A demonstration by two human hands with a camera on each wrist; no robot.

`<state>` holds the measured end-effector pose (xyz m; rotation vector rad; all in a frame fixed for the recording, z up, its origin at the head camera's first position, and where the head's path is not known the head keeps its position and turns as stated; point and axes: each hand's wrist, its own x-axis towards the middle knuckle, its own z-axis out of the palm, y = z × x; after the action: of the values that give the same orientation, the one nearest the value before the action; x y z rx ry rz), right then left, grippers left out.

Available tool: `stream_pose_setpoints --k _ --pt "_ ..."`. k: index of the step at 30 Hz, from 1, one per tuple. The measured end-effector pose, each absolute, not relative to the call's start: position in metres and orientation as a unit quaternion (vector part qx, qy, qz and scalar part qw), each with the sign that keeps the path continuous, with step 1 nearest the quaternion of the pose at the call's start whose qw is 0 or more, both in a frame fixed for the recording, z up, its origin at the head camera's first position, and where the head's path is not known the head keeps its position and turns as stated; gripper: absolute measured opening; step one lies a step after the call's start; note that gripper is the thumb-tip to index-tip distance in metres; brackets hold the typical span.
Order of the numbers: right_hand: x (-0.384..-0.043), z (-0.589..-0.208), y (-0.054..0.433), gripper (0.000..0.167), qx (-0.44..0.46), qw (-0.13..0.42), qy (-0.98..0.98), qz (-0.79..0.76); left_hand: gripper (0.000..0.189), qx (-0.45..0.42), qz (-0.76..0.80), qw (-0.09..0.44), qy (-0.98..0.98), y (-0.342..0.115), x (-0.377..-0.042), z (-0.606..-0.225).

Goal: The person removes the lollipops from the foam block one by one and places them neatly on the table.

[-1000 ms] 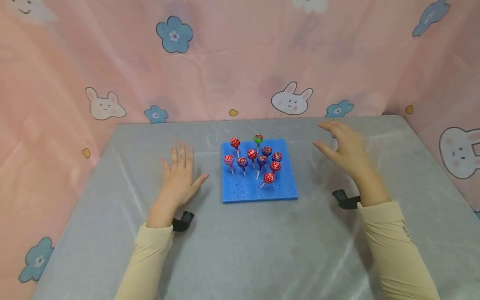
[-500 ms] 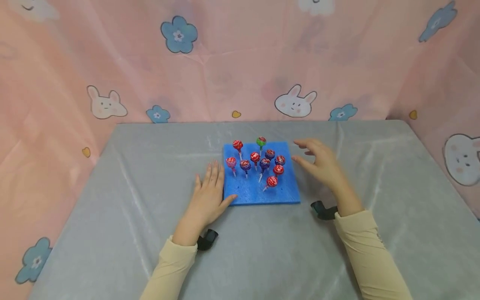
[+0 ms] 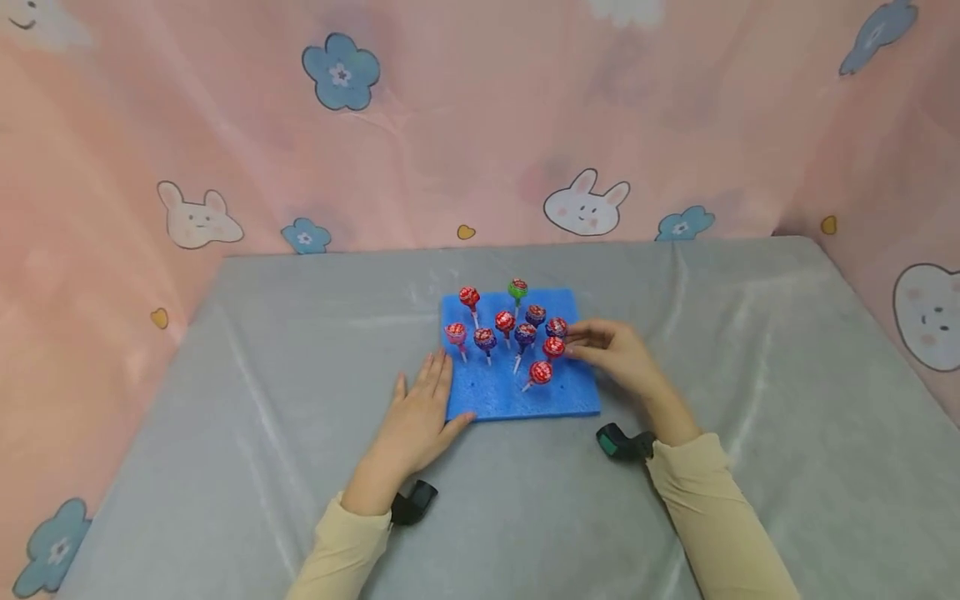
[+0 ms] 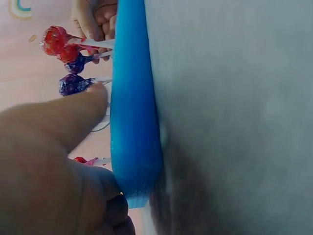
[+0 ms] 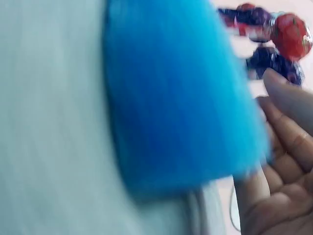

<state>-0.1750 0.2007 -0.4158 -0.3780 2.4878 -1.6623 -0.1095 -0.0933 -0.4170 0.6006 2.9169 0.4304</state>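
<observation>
— While the left hand (image 3: 417,417) lies flat with straight fingers on the near left edge of the blue foam (image 3: 517,392), where is the right hand (image 3: 615,354)?
— At the right side, fingers curled by a red lollipop (image 3: 553,346). I cannot tell if they pinch it yet.
— What could go wrong?
— The lollipops stand close together, so a pull might knock the purple one (image 3: 557,327) over, or lift the foam.
— Any words to read?
— Too small to tell.

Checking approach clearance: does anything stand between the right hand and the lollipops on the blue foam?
Nothing visible does. The right hand is at the foam block's right edge, fingertips beside the nearest red lollipop.
</observation>
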Motion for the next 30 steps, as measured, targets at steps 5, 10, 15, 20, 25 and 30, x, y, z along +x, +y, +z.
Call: stream_pose_setpoints --k 5,10,15,20,25,30 --pt "-0.173 -0.418 0.19 0.022 -0.125 0.048 0.832 -0.538 0.079 0.196 0.137 0.071 0.969 -0.095 -0.114 -0.417" --pt "-0.173 -0.422 0.185 0.014 -0.122 0.016 0.843 -0.524 0.079 0.193 0.143 0.075 0.968 -0.095 -0.114 -0.419" --pt "-0.173 -0.423 0.183 0.011 -0.115 -0.02 0.851 -0.512 0.077 0.195 0.144 0.068 0.968 -0.093 -0.116 -0.42" --pt "-0.175 -0.42 0.183 0.011 -0.1 -0.029 0.848 -0.519 0.076 0.194 0.15 0.07 0.967 -0.091 -0.118 -0.416" --pt "-0.176 -0.422 0.182 0.01 -0.096 -0.036 0.836 -0.539 0.077 0.196 0.156 0.062 0.966 -0.092 -0.119 -0.418" --pt "-0.174 -0.426 0.182 0.01 -0.094 -0.036 0.818 -0.567 0.077 0.197 0.157 0.07 0.965 -0.092 -0.117 -0.42"
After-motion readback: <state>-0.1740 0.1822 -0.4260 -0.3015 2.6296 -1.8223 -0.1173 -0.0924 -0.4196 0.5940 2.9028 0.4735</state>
